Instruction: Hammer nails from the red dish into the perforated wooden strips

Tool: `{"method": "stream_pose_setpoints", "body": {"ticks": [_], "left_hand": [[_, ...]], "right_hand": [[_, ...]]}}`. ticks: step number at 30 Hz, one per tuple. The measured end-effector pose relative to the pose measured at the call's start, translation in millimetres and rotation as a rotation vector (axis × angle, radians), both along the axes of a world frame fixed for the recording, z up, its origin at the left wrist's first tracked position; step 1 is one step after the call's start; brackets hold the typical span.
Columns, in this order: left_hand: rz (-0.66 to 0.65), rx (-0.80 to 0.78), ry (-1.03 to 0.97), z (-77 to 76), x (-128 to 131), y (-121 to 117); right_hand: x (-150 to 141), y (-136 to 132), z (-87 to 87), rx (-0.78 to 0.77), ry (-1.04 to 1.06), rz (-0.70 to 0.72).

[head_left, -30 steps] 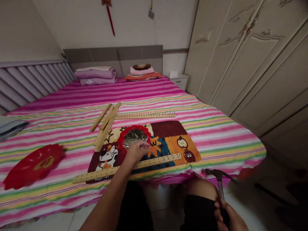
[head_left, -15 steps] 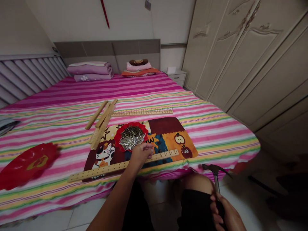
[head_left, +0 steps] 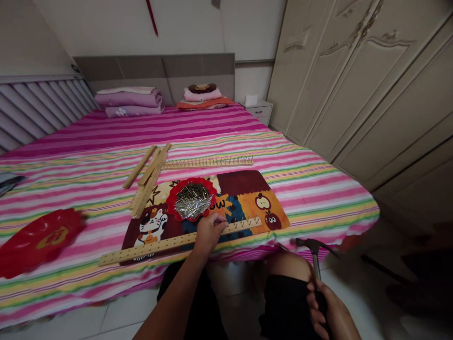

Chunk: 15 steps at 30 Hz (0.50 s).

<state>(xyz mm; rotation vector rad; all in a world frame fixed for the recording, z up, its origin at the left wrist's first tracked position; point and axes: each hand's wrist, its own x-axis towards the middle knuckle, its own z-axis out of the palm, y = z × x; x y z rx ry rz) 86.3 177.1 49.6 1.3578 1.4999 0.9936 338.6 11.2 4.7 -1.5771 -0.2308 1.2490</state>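
Biggest worry for me is the soft surface: the drilled wooden strip (head_left: 159,245) is lying across the near side of the patterned mat (head_left: 236,183), on top of a bed (head_left: 325,189), left end poking past the mat onto the striped cover, so I'd guess any hammer blow there would make it bounce or skid. The few nails (head_left: 248,223) standing near its right end could get knocked crooked if a finger brushes them. The red scalloped bowl (head_left: 170,204) full of loose nails sits just behind the strip, close to the left hand (head_left: 208,232), so a careless wrist might tip it. Also, fingers that close to the strip would be in harm's way if the claw hammer (head_left: 315,262) came over. Pose-wise, the left forearm reaches up from below, hand over the strip, fingers curled in toward the thumb; can't tell if they've actually closed or are pinching a nail, too small to see. The right hand (head_left: 327,309) is low by the right knee, wrapped firmly around the hammer handle, head up, claw pointing off right.
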Motion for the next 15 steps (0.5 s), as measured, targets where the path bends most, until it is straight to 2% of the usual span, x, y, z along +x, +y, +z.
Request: {"method": "stream_pose_setpoints", "body": {"ticks": [8, 11, 15], "left_hand": [[-0.024, 0.056, 0.174, 0.5, 2.8, -2.5], [-0.036, 0.088, 0.231, 0.2, 2.9, -4.2], [-0.042, 0.14, 0.299, -2.8, 2.8, -7.0]], "right_hand": [[-3.9, -1.2, 1.3, 0.002, -0.06, -0.004], [-18.1, 2.4, 22.0, 0.016, -0.12, 0.059], [-49.6, 16.1, 60.3, 0.158, -0.179, 0.268]]}}
